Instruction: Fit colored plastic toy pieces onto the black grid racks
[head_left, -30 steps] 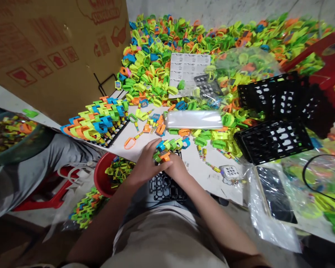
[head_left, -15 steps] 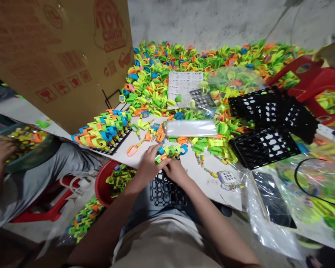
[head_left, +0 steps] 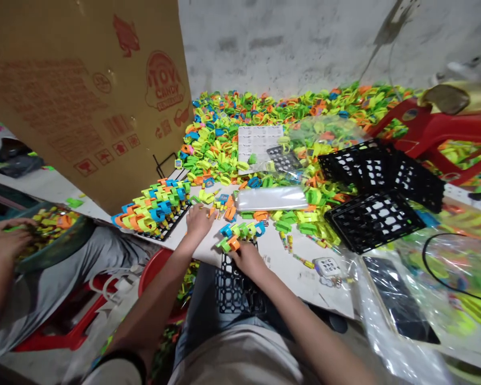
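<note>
My left hand [head_left: 199, 223] is at the table's edge, its fingers closed over an orange toy watch with a candy-filled strap, mostly hidden beneath them. My right hand [head_left: 248, 259] grips the far end of a black plastic grid tray [head_left: 234, 291], close to an orange toy watch [head_left: 233, 244]; some of its fingertips are hidden. Green, yellow and blue toy watches [head_left: 240, 230] stand in that end of the tray, whose near end rests over my lap. Beyond my left hand lie several loose toy watches [head_left: 223, 199].
A filled tray of toy watches [head_left: 156, 208] stands left beside a large carton [head_left: 84, 107]. A watch heap [head_left: 220, 115] lines the wall. Black trays [head_left: 377, 219], a plastic-wrapped stack [head_left: 270, 198] and a phone [head_left: 401, 299] lie rightward. Another person's hands [head_left: 12, 240] work in a basin at left.
My left hand has left the tray and moved left onto the table, covering the orange toy watch there. My right hand has stayed at the tray. The view has tilted up slightly.
</note>
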Demonstrator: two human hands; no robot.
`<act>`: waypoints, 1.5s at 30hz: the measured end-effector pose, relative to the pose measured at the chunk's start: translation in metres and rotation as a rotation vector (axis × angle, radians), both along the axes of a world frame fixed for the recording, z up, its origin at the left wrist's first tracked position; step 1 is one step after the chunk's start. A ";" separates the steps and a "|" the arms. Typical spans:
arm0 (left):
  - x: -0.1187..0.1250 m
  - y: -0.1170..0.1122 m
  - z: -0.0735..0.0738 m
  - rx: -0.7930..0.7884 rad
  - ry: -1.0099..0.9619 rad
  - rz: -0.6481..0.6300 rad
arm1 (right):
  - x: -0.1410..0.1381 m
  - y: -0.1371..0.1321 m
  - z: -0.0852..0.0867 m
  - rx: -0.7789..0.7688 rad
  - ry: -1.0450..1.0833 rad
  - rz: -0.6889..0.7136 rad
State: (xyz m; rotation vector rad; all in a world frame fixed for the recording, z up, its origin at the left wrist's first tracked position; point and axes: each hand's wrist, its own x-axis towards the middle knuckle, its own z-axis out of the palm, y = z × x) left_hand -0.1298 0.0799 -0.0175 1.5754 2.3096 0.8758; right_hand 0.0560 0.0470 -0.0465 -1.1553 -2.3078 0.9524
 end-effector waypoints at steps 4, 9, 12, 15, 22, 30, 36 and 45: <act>-0.014 -0.005 0.006 -0.030 0.047 0.020 | 0.020 -0.004 0.005 -0.087 0.142 -0.034; -0.020 -0.079 0.065 0.087 0.056 -0.141 | 0.048 -0.017 0.039 0.065 0.267 -0.190; 0.005 -0.124 0.102 0.191 0.175 -0.433 | 0.047 -0.028 0.069 0.338 0.174 -0.158; 0.037 -0.141 0.115 0.139 0.252 -0.704 | 0.042 -0.033 0.082 0.395 -0.040 -0.033; 0.046 -0.087 0.058 0.161 0.142 -0.573 | 0.044 -0.004 0.017 -0.149 0.225 -0.258; 0.048 -0.056 0.017 0.099 0.093 -0.530 | 0.027 0.002 -0.018 -0.215 0.351 -0.258; 0.048 -0.059 0.022 0.120 0.073 -0.554 | 0.025 0.004 -0.007 -0.052 0.068 -0.195; 0.050 -0.061 0.027 0.056 0.115 -0.589 | 0.007 0.007 -0.001 0.117 -0.256 -0.047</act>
